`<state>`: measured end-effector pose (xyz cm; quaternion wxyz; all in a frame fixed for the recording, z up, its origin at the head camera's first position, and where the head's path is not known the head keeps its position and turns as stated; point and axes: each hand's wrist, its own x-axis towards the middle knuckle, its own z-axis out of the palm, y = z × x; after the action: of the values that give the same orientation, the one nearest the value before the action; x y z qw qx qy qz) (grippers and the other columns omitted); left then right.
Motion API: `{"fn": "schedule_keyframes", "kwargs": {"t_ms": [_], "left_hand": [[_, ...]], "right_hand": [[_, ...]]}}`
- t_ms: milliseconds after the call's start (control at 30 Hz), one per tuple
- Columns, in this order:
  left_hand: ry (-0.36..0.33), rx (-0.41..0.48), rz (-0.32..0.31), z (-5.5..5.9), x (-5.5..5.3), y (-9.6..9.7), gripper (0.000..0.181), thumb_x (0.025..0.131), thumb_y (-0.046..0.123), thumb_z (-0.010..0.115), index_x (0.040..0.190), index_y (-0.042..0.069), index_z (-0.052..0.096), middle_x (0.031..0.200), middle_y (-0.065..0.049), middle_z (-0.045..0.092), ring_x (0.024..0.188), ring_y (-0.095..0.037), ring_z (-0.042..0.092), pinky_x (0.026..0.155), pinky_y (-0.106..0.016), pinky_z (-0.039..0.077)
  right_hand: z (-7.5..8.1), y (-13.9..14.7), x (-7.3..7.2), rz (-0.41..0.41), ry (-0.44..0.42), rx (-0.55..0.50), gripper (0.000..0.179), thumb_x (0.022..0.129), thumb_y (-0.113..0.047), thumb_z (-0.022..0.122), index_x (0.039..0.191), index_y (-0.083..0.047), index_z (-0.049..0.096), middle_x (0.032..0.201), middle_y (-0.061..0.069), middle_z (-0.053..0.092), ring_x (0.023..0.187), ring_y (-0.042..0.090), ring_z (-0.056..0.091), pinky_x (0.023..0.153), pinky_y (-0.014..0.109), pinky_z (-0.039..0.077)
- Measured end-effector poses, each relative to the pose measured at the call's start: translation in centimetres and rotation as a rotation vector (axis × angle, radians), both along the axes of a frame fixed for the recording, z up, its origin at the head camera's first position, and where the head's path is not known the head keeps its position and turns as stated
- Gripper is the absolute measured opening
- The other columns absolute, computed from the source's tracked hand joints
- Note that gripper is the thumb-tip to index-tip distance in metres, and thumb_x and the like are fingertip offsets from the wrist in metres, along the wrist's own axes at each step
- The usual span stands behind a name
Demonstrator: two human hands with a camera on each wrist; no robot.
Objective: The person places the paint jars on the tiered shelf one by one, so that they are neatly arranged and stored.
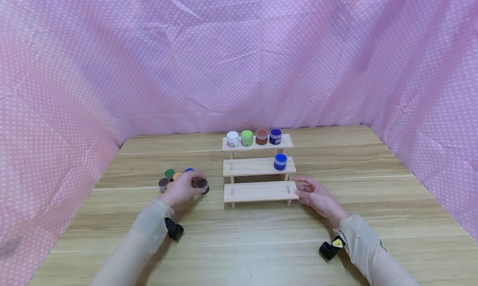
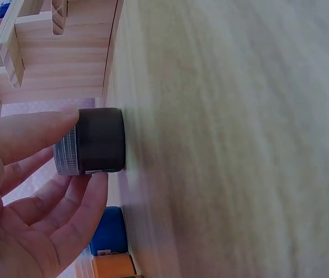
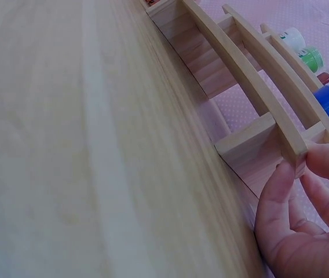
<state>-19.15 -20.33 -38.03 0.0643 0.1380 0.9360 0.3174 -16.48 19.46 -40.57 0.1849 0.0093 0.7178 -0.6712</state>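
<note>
My left hand [image 1: 184,188] grips a small dark brown paint jar [image 2: 102,141] between thumb and fingers; its base is at or very near the tabletop. Beside that hand several more jars stand close together, among them a green-lidded jar [image 1: 169,173], a dark-lidded jar [image 1: 163,184], a blue jar [image 2: 110,231] and an orange jar [image 2: 112,265]. At the right end of a three-step wooden rack [image 1: 257,192], my right hand [image 1: 317,199] pinches the lowest board's corner between thumb and finger.
On the rack's top board stand a white jar [image 1: 232,139], a light green jar [image 1: 247,138], a reddish-brown jar [image 1: 261,137] and a dark blue jar [image 1: 275,136]. A blue jar [image 1: 280,162] sits at the middle board's right end. Pink dotted cloth [image 1: 239,62] hangs behind the wooden table [image 1: 239,253].
</note>
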Motion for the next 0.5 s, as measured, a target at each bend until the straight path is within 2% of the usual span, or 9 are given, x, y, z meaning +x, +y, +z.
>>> {"fn": "schedule_keyframes", "kwargs": {"t_ms": [500], "left_hand": [[-0.004,0.017,0.020,-0.04,0.35,-0.23,0.032,0.080,0.010,0.072,0.110,0.005,0.063,0.108,-0.009,0.065,0.103,-0.025,0.059,0.092,-0.043,0.049]], "right_hand": [[0.19,-0.05,0.09,0.010,-0.001,0.005,0.051,0.090,-0.002,0.055,0.136,0.003,0.033,0.100,0.001,0.054,0.085,0.007,0.055,0.073,0.019,0.051]]}}
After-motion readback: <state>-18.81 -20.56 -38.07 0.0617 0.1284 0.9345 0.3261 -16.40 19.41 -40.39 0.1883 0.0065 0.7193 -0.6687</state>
